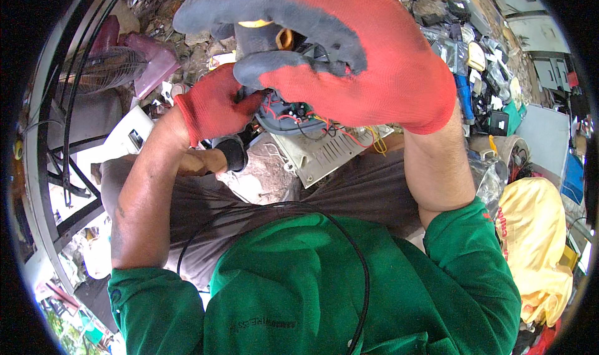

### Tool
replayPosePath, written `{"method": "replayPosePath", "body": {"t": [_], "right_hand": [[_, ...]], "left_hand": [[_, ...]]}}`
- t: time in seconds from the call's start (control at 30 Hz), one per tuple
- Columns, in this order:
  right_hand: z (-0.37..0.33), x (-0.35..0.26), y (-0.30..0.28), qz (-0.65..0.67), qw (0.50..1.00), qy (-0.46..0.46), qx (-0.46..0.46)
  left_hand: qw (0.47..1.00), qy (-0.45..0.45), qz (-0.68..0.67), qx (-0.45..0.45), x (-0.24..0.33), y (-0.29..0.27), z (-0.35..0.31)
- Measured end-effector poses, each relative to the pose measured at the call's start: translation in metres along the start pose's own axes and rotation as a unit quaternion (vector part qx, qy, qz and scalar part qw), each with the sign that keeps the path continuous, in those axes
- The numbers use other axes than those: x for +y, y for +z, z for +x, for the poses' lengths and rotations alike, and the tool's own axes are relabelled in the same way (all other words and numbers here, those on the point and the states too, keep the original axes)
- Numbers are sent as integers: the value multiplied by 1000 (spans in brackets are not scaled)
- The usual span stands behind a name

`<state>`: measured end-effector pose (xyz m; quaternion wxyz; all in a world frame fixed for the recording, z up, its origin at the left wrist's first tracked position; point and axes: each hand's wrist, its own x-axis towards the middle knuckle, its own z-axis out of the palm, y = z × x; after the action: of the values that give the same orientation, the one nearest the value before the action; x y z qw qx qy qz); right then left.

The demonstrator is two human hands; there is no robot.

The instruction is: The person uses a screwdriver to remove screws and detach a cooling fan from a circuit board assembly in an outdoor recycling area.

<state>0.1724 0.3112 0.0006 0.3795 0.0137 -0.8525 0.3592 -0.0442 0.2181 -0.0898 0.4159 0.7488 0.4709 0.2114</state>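
Note:
My left hand [218, 105], in a red glove, grips the left edge of a dark grey plastic housing [290, 129]. Red, black and yellow wires [293, 113] run through the housing's open inside. My right hand [368, 49], in a red glove with grey coated fingers, is raised close above the housing and hides part of it. Its thumb and fingers are stretched apart, with no held thing visible between them. Under the housing lies a beige slotted panel [324, 156]. Left of the panel is a tool with a wooden handle [201, 162] and a black end [234, 154].
A dark object with a yellow band [254, 35] shows behind my right hand. At left are a metal frame [48, 124], a wire fan guard [112, 71] and a pink plastic piece [153, 64]. Mixed scrap [480, 61] and a yellow sack [533, 242] lie at right.

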Motion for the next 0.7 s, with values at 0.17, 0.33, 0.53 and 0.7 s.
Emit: {"method": "replayPosePath", "body": {"t": [0.17,0.33,0.53,0.7], "right_hand": [[1,2,-8,5,1000,-19,-5],[5,9,-26,23,998,-66,0],[13,12,-63,41,987,-153,25],[7,12,-81,46,979,-173,93]], "left_hand": [[992,5,110,55,17,-2,1],[995,14,75,62,29,-16,7],[991,-22,38,125,22,-11,14],[982,-5,35,186,26,-17,16]]}}
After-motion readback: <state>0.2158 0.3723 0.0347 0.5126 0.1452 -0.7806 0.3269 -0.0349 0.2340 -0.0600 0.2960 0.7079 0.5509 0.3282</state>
